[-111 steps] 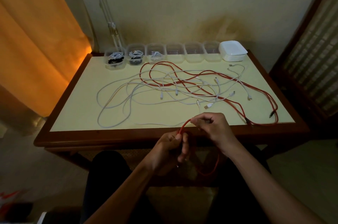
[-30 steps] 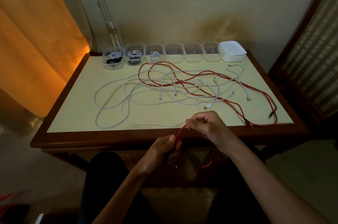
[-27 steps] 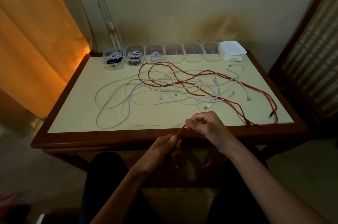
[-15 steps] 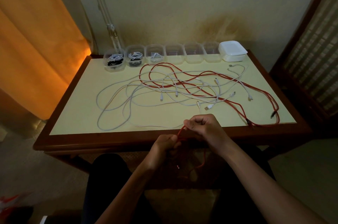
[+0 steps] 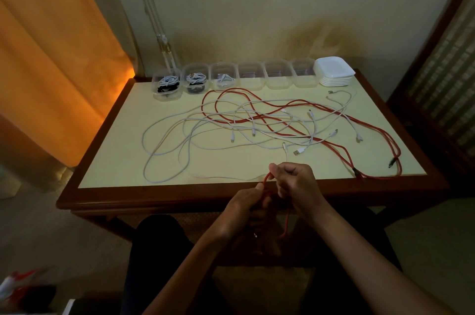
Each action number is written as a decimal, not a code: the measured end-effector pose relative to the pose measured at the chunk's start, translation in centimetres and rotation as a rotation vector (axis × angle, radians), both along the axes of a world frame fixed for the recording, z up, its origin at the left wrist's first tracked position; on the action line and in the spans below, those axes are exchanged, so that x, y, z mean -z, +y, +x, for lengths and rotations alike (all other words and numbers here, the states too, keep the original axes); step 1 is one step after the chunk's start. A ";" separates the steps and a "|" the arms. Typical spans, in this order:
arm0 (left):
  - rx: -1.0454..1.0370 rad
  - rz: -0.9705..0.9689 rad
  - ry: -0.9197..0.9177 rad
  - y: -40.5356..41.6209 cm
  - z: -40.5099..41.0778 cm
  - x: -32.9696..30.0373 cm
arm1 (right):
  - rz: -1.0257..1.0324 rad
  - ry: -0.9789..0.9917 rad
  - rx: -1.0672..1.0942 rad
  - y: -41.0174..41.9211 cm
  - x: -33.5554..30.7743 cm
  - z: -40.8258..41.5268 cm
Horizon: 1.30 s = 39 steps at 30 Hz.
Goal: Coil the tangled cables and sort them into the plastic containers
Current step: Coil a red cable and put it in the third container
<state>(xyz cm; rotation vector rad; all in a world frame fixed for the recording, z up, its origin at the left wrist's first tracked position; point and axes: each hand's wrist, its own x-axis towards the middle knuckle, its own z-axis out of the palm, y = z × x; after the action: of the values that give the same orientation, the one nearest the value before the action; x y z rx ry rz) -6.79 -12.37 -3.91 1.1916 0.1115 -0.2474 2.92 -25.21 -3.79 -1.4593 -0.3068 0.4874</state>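
Person seated at the near edge of the table (image 5: 195, 196), both forearms reaching in from the bottom of the view. Left hand (image 5: 246, 208) sits just below that edge, fingers curled around a red cable (image 5: 287, 222); a loop of it hangs below the hands in front of the lap. Right hand (image 5: 293, 181) sits just above and right of the left one, right over the table's near rim, fingers curled and pinching the same red cable where it arcs up between the 2 hands. How many turns are gathered in the left hand cannot be told, too dark.

On the table top beyond the hands: tangle of white cables (image 5: 190, 140) spread across the left and middle, plug ends scattered through the centre. More red cables (image 5: 259, 106) weave through that tangle and run in long strands to the table's right near corner, ending in dark plugs there.

Along the table's far edge: row of 6 clear plastic containers (image 5: 250, 78). The 3 on the left hold coiled cables, white and black in the first 2, white in the third. The other 3 look bare inside. Stack of white lids (image 5: 334, 71) sits at the right end of the row, touching the last container.

Orange curtain (image 5: 51, 57) hangs left of the table.
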 end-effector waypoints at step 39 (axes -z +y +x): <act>-0.121 -0.440 0.040 0.8 0.3 -1.2 | -0.227 -0.182 -0.108 0.6 -0.9 0.5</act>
<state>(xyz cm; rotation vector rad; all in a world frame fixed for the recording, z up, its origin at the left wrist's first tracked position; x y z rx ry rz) -6.53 -11.58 -2.67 0.7399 0.1545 -0.1772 3.38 -24.66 -2.88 -1.7189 -0.4895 0.4894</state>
